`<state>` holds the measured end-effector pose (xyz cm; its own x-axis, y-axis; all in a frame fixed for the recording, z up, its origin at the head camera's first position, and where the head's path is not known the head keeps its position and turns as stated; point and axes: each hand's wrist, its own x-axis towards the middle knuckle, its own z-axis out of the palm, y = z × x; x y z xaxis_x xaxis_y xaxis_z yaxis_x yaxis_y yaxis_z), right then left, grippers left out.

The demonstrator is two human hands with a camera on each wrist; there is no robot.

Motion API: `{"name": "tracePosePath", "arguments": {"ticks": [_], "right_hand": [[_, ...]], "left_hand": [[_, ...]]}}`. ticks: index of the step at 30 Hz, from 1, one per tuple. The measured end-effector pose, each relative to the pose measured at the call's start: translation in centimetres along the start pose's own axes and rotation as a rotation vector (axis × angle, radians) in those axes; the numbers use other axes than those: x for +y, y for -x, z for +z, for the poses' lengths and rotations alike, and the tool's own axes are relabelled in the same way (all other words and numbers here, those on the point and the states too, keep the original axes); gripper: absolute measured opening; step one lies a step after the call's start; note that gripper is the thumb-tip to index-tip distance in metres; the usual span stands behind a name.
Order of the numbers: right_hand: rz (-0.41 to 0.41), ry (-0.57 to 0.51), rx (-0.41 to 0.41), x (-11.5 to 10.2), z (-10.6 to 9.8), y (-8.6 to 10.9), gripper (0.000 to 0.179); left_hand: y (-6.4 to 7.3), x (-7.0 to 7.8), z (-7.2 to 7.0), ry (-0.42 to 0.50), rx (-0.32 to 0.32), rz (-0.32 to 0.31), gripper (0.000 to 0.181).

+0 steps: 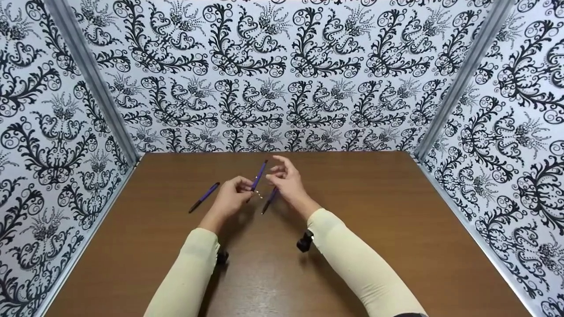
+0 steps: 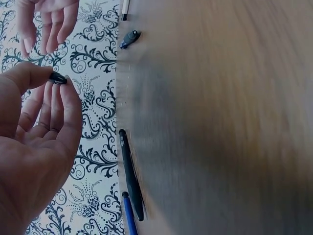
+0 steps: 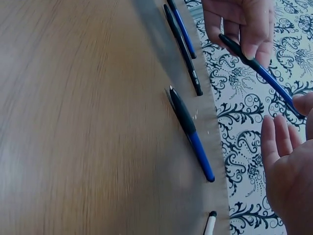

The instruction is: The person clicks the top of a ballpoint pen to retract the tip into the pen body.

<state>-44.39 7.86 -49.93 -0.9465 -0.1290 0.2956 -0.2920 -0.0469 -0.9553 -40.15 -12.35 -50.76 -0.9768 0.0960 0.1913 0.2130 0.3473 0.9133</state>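
Observation:
Between the thumb and fingers of my left hand (image 1: 231, 193) is a blue pen (image 1: 259, 176) with a dark grip part. It slants up and away over the table in the head view. In the right wrist view the left fingers pinch the pen's dark part (image 3: 238, 48). My right hand (image 1: 288, 180) is beside the pen's upper end, its fingers loosely spread. In the right wrist view its thumb (image 3: 304, 103) overlaps the pen's blue end. From the left wrist view, the held pen (image 2: 57, 78) shows nearly end-on.
Another blue pen (image 1: 204, 198) lies to the left on the brown table (image 1: 374, 211). A further pen (image 1: 269, 201) lies partly under the right hand. A white stick-like thing with a dark tip (image 3: 210, 223) is at the table's edge. Patterned walls (image 1: 282, 88) enclose the table.

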Motion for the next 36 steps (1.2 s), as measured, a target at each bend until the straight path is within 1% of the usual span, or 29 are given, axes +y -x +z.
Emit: {"name": "tracePosePath", "arguments": {"ticks": [2, 8, 13, 17, 22, 31, 36], "right_hand": [[-0.004, 0.005, -0.004, 0.1, -0.3, 0.0, 0.064], [-0.021, 0.070, -0.011, 0.7, -1.1, 0.1, 0.064], [-0.003, 0.124, -0.019, 1.2, -1.8, 0.1, 0.059], [0.007, 0.155, -0.033, 1.1, -2.2, 0.3, 0.056], [-0.002, 0.174, -0.059, 0.8, -2.8, 0.5, 0.054], [0.013, 0.245, -0.118, 0.7, -3.9, 1.2, 0.054], [-0.006, 0.268, -0.131, 1.1, -4.3, 1.3, 0.053]], "left_hand": [[0.1, 0.0, -0.1, -0.016, -0.001, -0.007, 0.021], [0.3, -0.3, -0.6, -0.081, 0.012, -0.005, 0.021], [0.3, -0.7, -1.1, -0.104, 0.011, -0.011, 0.021], [0.5, -1.1, -1.5, -0.121, 0.003, -0.015, 0.020], [0.8, -1.5, -1.8, -0.139, -0.005, -0.036, 0.018], [1.5, -2.0, -2.2, -0.184, -0.033, -0.109, 0.016], [1.6, -2.3, -2.3, -0.205, -0.041, -0.112, 0.016]]}}
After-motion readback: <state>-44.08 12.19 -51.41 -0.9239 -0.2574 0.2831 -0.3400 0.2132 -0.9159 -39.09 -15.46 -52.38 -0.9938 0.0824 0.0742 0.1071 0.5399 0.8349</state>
